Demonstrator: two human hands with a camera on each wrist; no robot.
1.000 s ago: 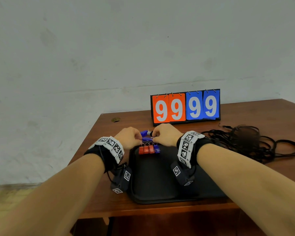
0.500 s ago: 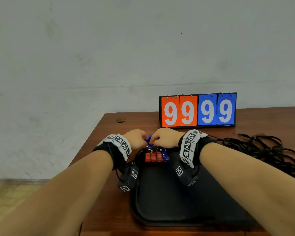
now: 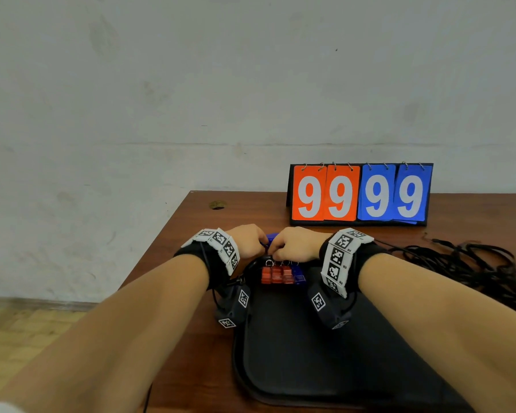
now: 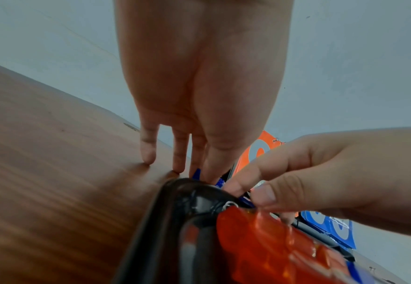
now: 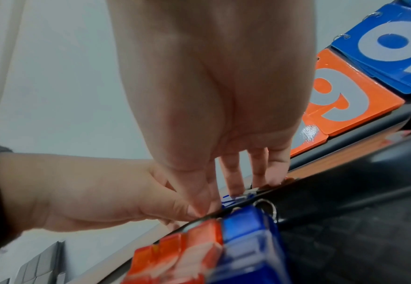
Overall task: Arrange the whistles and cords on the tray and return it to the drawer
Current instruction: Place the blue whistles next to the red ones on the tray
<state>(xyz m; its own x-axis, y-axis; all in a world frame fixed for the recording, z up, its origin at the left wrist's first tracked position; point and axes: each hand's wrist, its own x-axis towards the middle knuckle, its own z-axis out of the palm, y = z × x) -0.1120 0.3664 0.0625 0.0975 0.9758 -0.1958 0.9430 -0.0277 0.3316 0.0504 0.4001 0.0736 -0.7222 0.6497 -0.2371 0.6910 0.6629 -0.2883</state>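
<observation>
A black tray lies on the wooden table in front of me. Along its far rim stand three red whistles and one blue whistle in a row, rings pointing away. Just past the rim, my left hand and right hand meet, knuckles up, both pinching another blue whistle, mostly hidden between them. In the left wrist view only blue slivers of that whistle show beside the tray's corner. A small metal clip sits under my right fingertips.
A tangled heap of black cords lies on the table right of the tray. A flip scoreboard reading 9999 stands at the back. The table's left edge runs close to my left hand.
My hands have drawn closer together over the tray's far rim, and the held blue whistle is more covered. My head has shifted, so the tray sits lower in view.
</observation>
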